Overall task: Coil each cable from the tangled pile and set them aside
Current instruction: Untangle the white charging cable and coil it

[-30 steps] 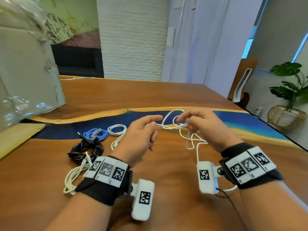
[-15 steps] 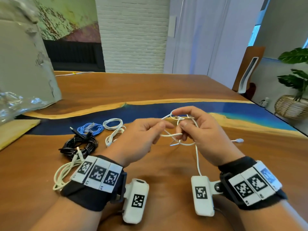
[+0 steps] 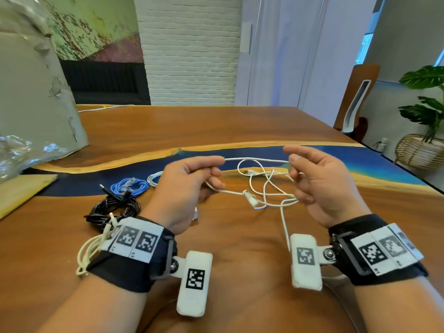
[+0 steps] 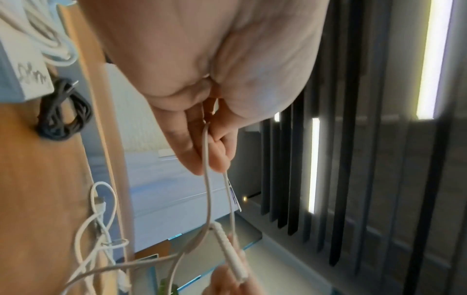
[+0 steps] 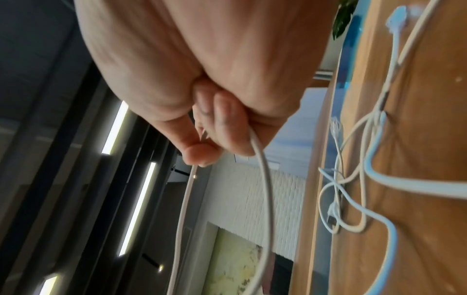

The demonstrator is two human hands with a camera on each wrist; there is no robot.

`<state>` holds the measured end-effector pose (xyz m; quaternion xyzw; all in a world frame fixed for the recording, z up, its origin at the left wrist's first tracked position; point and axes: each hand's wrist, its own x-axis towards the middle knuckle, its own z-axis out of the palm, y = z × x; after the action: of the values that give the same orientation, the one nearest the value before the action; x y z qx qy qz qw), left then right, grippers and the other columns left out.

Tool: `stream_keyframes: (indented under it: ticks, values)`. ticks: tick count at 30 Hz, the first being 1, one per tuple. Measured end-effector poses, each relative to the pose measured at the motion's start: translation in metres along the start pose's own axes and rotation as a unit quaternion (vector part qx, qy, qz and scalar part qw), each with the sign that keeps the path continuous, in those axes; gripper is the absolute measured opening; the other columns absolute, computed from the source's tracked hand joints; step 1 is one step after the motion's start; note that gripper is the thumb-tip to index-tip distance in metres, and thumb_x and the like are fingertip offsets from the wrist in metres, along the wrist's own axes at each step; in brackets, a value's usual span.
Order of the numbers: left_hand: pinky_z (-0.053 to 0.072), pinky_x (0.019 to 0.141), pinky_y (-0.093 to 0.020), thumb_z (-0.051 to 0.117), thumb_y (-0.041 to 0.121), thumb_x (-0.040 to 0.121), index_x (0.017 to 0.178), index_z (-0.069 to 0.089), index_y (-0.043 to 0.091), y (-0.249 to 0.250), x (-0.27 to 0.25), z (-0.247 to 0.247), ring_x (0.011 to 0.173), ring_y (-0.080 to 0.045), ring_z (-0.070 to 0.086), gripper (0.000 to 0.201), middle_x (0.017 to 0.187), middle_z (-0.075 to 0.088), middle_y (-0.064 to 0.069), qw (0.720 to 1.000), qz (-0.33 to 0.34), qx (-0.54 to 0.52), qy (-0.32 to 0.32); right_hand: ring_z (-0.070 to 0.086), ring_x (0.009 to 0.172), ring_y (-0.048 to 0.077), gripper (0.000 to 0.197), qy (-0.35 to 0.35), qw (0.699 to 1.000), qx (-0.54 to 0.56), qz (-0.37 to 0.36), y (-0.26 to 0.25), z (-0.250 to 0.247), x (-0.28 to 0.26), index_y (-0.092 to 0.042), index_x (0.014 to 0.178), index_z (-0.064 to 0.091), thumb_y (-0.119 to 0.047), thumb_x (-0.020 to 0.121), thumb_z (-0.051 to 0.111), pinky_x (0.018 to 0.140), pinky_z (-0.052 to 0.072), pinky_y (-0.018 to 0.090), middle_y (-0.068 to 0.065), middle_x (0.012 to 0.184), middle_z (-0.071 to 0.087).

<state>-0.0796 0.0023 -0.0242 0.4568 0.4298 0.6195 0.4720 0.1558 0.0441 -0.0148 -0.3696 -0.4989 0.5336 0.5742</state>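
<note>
Thin white rubbery charging cable (image 3: 255, 160): stretched between hands above wooden table (image 3: 216, 126), rest tangled at 6 o'clock. Left hand (image 3: 185, 188) pinching, right hand (image 3: 319, 181) pinching. Light, limp, likely kink-prone; best gripped near plug.

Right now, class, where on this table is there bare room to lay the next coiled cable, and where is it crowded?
Bare wood lies between the wrists, near the table edge, and beyond the blue strip. Crowded: left of the left hand, with the black coil, blue coil and cream cable; and under the white cable by the right hand.
</note>
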Motion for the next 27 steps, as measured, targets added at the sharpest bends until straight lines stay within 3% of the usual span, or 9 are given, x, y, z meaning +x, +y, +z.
stream_keyframes:
  ticks: [3,5,8,11,14,16,21,23,27]
  values:
    - [0.030,0.041,-0.019,0.040,-0.007,0.103,0.107,0.074,0.002,0.005,0.001,-0.003,0.045,-0.009,0.030,0.035,0.073,0.058,-0.003,0.999,-0.018,-0.046,-0.009,0.027,0.044,0.009,0.017,0.016,1.000,-0.024,0.000,-0.004,-0.009,0.002,-0.012,0.112,0.071,-0.013,0.101,0.060,0.037,0.019,0.020,0.003,0.069,0.055]
    - [0.020,0.038,-0.019,0.040,-0.004,0.102,0.107,0.074,0.001,0.008,0.001,-0.004,0.045,-0.009,0.022,0.034,0.071,0.056,-0.002,0.999,-0.027,-0.033,-0.011,0.029,0.044,0.010,0.011,0.043,0.997,-0.054,-0.018,-0.004,-0.013,0.004,-0.014,0.105,0.074,-0.015,0.098,0.065,0.037,0.022,0.019,0.003,0.069,0.057]
    - [0.019,0.036,-0.018,0.044,0.001,0.104,0.109,0.073,0.002,0.009,-0.001,-0.005,0.046,-0.010,0.023,0.030,0.071,0.056,-0.003,0.999,-0.035,-0.006,-0.029,0.033,0.046,0.011,0.006,0.078,0.995,-0.054,-0.038,-0.004,-0.020,0.006,-0.019,0.093,0.077,-0.016,0.094,0.071,0.044,0.028,0.023,0.000,0.068,0.061]
    - [0.021,0.036,-0.018,0.049,0.002,0.103,0.107,0.075,0.006,0.008,-0.001,-0.006,0.044,-0.009,0.025,0.026,0.069,0.056,-0.001,1.000,-0.021,0.005,-0.023,0.037,0.054,0.010,0.012,0.066,0.996,0.051,-0.023,-0.009,-0.024,0.007,-0.020,0.103,0.073,-0.013,0.094,0.067,0.054,0.032,0.025,-0.001,0.076,0.067]
    - [0.019,0.037,-0.020,0.054,0.003,0.101,0.104,0.075,0.008,0.010,0.002,-0.013,0.045,-0.010,0.024,0.022,0.069,0.054,-0.002,1.000,0.007,-0.005,0.003,0.034,0.052,0.009,0.021,0.051,0.986,0.154,-0.021,-0.015,-0.032,0.008,-0.022,0.112,0.067,-0.010,0.095,0.062,0.046,0.026,0.021,0.000,0.086,0.068]
    - [0.018,0.039,-0.022,0.057,0.004,0.100,0.102,0.075,0.010,0.011,0.003,-0.017,0.047,-0.011,0.025,0.020,0.071,0.055,-0.002,0.999,0.028,-0.013,0.023,0.034,0.050,0.008,0.022,0.050,0.985,0.164,-0.017,-0.017,-0.038,0.010,-0.021,0.113,0.066,-0.007,0.096,0.061,0.042,0.025,0.019,0.000,0.086,0.067]
    - [0.024,0.042,-0.022,0.056,0.007,0.102,0.103,0.074,0.015,0.011,0.003,-0.014,0.048,-0.012,0.029,0.020,0.078,0.066,-0.002,0.993,0.100,-0.023,0.052,0.051,0.059,0.014,0.025,0.011,0.998,-0.068,-0.007,0.000,-0.036,0.012,-0.011,0.110,0.072,-0.002,0.086,0.073,0.058,0.045,0.028,0.011,0.087,0.067]
    - [0.023,0.044,-0.023,0.056,0.008,0.103,0.104,0.074,0.017,0.013,0.003,-0.015,0.047,-0.012,0.029,0.020,0.084,0.070,-0.003,0.987,0.139,-0.039,0.067,0.052,0.061,0.021,0.019,-0.004,0.983,-0.185,0.000,0.003,-0.034,0.010,-0.011,0.107,0.075,-0.004,0.089,0.073,0.057,0.048,0.030,0.011,0.077,0.064]
    - [0.020,0.046,-0.030,0.054,0.010,0.104,0.108,0.072,0.017,0.016,0.003,-0.021,0.047,-0.012,0.030,0.020,0.088,0.072,-0.002,0.978,0.181,-0.051,0.089,0.056,0.051,0.015,0.011,0.028,0.924,-0.380,0.012,0.001,-0.035,0.012,-0.023,0.098,0.076,-0.030,0.097,0.068,0.054,0.053,0.026,-0.005,0.060,0.058]
